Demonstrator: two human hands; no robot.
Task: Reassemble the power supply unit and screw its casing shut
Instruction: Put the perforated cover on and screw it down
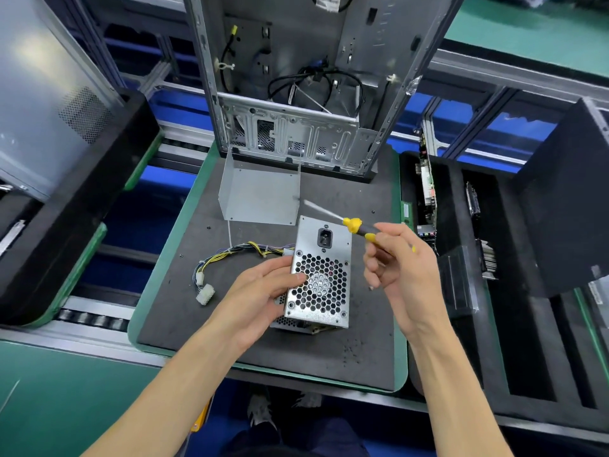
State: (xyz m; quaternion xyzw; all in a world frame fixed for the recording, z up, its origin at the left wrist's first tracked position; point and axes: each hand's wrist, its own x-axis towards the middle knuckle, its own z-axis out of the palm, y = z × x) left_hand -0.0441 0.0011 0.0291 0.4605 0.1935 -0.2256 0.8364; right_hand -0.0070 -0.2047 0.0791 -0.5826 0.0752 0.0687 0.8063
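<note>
Between hands (263, 288) (400, 268), power supply unit (321, 275), left gripping

My left hand (263, 285) grips the PSU (321, 275) standing on the mat (184, 311), thumb on the fan grille. My right hand (400, 268) holds a screwdriver (357, 227) raised above it. Cover (260, 196) lies behind, cables (227, 258) left.

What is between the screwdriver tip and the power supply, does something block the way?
Nothing visible blocks it. The right hand holds the screwdriver raised above the power supply unit, tip blurred, pointing toward the loose metal cover behind. The left hand grips the unit's left side, clear of most of the grille face.
</note>
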